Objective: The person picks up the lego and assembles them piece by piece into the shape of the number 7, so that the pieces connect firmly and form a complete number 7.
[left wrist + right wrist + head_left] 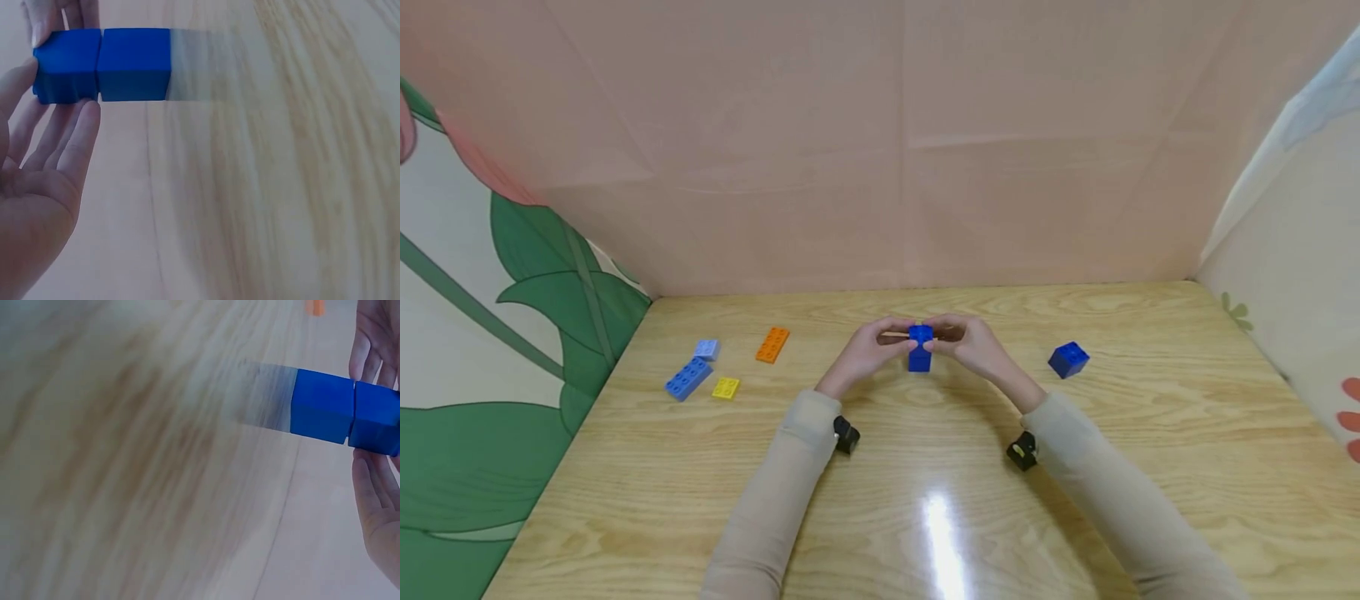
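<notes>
Two dark blue toy building bricks stand stacked near the middle of the table. My left hand [867, 352] pinches the upper brick [921, 334] from the left, thumb on its near face and fingers along its side. From the other side my right hand [973, 343] pinches the same brick. Beneath it, the lower brick [919, 363] stands on the wood, with no fingers on it. A thin seam shows between the upper brick [67, 65] and lower brick [134, 64] in the left wrist view, and the right wrist view shows it too.
Another dark blue brick [1068, 359] sits to the right on the table [880, 500]. Over to the left lie an orange brick [772, 344], a yellow brick [726, 388], a long blue brick [688, 379] and a pale blue brick [707, 349]. A pinkish sheet [880, 167] hangs behind.
</notes>
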A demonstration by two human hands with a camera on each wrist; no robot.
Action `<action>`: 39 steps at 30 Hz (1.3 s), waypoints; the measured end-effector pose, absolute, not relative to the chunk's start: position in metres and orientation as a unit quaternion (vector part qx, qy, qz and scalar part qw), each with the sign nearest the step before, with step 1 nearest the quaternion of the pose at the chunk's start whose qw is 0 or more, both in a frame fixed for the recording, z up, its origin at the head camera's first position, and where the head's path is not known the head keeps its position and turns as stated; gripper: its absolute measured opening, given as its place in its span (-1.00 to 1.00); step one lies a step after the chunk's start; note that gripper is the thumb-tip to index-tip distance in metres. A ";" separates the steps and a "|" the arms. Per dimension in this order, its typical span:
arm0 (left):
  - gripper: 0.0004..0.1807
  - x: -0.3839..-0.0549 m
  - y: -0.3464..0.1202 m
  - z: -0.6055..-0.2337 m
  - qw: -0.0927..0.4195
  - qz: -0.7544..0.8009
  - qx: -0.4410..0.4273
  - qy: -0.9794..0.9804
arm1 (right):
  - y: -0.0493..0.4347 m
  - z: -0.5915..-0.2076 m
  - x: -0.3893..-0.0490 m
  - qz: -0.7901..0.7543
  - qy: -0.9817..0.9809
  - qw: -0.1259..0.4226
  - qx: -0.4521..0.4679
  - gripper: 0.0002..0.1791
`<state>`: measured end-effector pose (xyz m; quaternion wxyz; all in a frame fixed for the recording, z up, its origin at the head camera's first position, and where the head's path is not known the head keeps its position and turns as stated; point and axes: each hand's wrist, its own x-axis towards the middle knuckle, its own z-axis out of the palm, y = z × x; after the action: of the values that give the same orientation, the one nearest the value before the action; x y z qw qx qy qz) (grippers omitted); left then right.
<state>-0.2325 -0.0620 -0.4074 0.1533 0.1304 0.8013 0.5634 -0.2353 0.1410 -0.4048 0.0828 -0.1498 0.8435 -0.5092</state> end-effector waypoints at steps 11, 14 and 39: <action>-0.53 -0.238 -0.064 -0.413 0.158 0.566 0.125 0.800 | 0.138 -0.404 -0.239 -0.513 0.842 0.109 -0.125 -0.54; -0.54 -0.239 -0.064 -0.414 0.158 0.567 0.126 0.798 | 0.138 -0.403 -0.241 -0.512 0.843 0.120 -0.114 -0.53; -0.55 -0.242 -0.062 -0.416 0.158 0.568 0.137 0.796 | 0.140 -0.408 -0.237 -0.545 0.822 0.136 -0.097 -0.46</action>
<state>-0.2416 -0.0622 -0.4164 0.1579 0.1367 0.7963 0.5677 -0.2367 0.1400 -0.4085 0.1357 -0.0970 0.8219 -0.5446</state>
